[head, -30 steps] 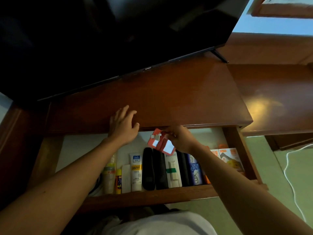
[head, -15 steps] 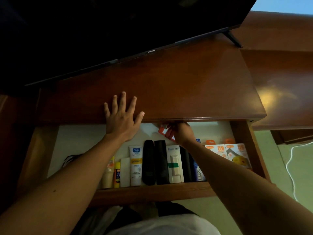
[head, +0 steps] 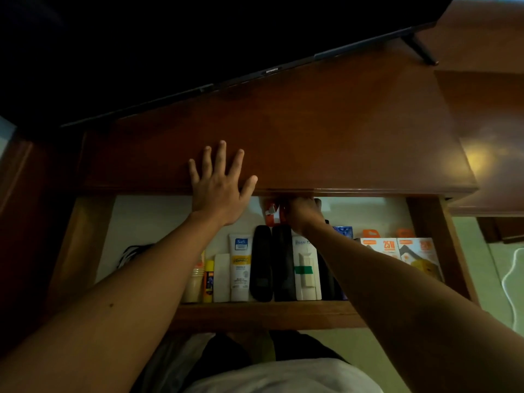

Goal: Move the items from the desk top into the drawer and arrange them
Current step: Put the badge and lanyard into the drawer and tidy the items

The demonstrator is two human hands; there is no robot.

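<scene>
Small red packet (head: 272, 212) at the back of the drawer (head: 266, 314), tucked right under the front lip of the worktop (head: 326, 131). Looks like a flat carded blister pack: red backing, a pale window or label on it. Probably next to no weight and a bit bendy, so best pinched by the card edges rather than squeezed across the clear front, which would likely dent or slip. Half hidden by the worktop edge and the right hand (head: 303, 212), so hard to say exactly what's inside.

Right hand reaching deep into the drawer, touching the packet; fingers mostly out of sight under the lip, so can't tell whether gripping it or just nudging it into place. Left hand (head: 219, 188) flat on the worktop edge, fingers spread and straight, holding nothing, just bracing.

Front row already lined up neat: white tube (head: 240, 269), two black cases (head: 270, 263), white box (head: 306, 268), orange boxes (head: 399, 249) off to the right.
</scene>
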